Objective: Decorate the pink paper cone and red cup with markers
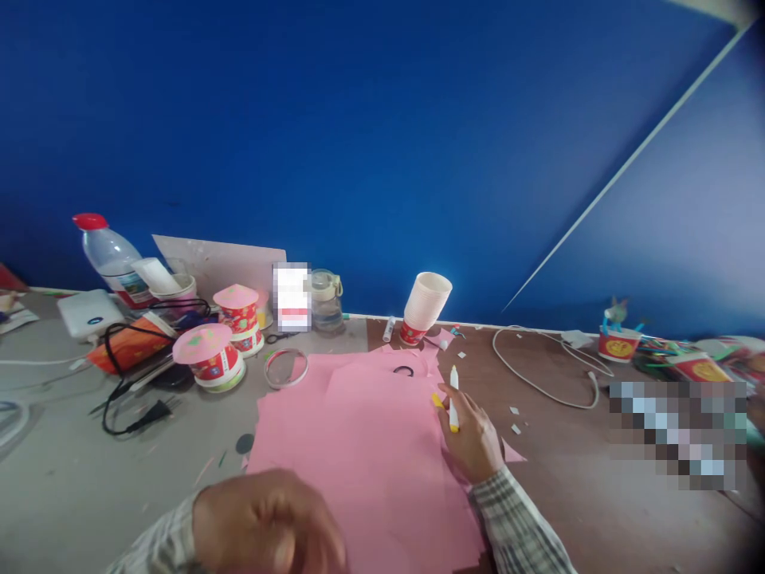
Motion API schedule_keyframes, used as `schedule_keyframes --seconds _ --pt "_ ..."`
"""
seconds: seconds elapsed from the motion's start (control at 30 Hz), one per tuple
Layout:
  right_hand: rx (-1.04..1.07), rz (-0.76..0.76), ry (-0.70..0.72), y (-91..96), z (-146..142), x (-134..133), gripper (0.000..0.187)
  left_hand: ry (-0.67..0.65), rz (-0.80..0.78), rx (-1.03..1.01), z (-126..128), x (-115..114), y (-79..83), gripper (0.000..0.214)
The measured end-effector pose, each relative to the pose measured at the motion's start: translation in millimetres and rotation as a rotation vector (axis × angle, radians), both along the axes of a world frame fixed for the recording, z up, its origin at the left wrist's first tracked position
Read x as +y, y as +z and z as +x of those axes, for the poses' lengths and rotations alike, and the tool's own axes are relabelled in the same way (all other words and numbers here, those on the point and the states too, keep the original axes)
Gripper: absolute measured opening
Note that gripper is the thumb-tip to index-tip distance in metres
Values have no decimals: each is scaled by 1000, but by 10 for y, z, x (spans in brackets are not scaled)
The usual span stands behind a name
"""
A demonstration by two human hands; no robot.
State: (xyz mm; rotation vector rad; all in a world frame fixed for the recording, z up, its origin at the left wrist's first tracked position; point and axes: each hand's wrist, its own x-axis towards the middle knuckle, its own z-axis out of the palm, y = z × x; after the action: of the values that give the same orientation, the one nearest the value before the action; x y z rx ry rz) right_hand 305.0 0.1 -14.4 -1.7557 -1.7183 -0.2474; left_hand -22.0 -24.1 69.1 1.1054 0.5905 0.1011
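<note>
My right hand [473, 437] is at the right edge of a stack of pink paper [370, 446], its fingers closed on a white marker [454, 399] with a yellow end. The marker points away from me, roughly upright in the view. A small yellow piece [438, 400], perhaps the marker's cap, shows beside those fingers. Low in the view, my left hand [268, 518] is over the paper's near left part. Its fingers curl downward and are blurred, so I cannot see whether they hold anything. A black ring-shaped band [404, 371] lies on the paper's far part.
Tape roll [287, 369] touches the paper's far left corner. Two decorated paper cups [218, 367] with pink tops stand left, near a black cable plug [156, 412]. Stacked paper cups [425, 307] and a water bottle [326, 303] stand by the blue wall. A white cable [538, 392] lies right.
</note>
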Motion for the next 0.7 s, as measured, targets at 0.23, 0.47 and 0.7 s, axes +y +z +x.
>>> schedule_keyframes --seconds 0.23,0.47,0.7 --pt "-61 13 162 -18 -216 -20 30 542 983 352 143 627 79 27" --pt "-114 -69 337 68 -381 -110 30 419 1377 591 501 1007 -259 21" --pt "-103 -107 360 113 -405 -129 30 369 1472 805 981 1659 -417 29"
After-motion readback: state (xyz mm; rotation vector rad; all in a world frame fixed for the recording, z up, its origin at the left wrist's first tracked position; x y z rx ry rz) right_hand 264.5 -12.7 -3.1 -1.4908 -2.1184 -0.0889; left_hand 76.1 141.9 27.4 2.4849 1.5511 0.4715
